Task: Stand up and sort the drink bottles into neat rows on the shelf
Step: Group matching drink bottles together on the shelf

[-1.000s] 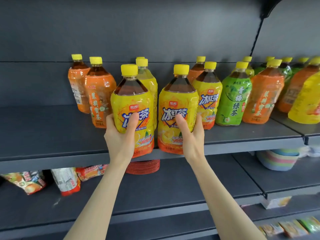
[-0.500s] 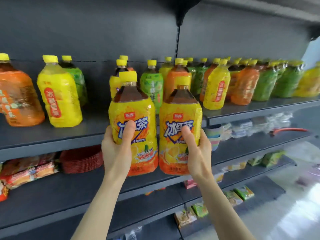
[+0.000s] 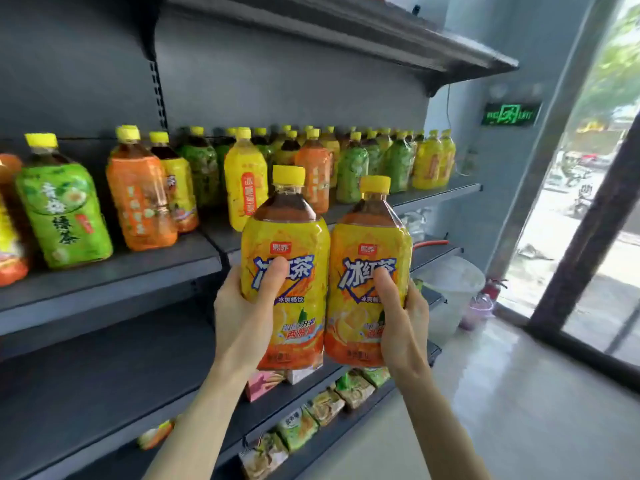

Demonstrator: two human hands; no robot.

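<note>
I hold two yellow iced-tea bottles upright in the air, in front of the shelf. My left hand point(image 3: 247, 311) grips the left iced-tea bottle point(image 3: 294, 244) around its lower half. My right hand point(image 3: 401, 317) grips the right iced-tea bottle point(image 3: 360, 258) the same way. The two bottles touch side by side. Behind them the dark grey shelf point(image 3: 114, 271) carries mixed bottles: a green tea bottle point(image 3: 64, 209), an orange bottle point(image 3: 140, 199), a yellow bottle point(image 3: 246, 185) and several more in green, orange and yellow running to the right end.
Snack packets point(image 3: 325, 407) line the lower shelves. An upper shelf point(image 3: 381, 32) juts out overhead. At the right stand a white bucket point(image 3: 453, 289), a glass door with a dark frame point(image 3: 585, 237) and a green exit sign point(image 3: 510, 114).
Both hands lifted the two iced-tea bottles off the shelf and carried them to the right. My view turned right, so the shelf's right end and the door came into sight.
</note>
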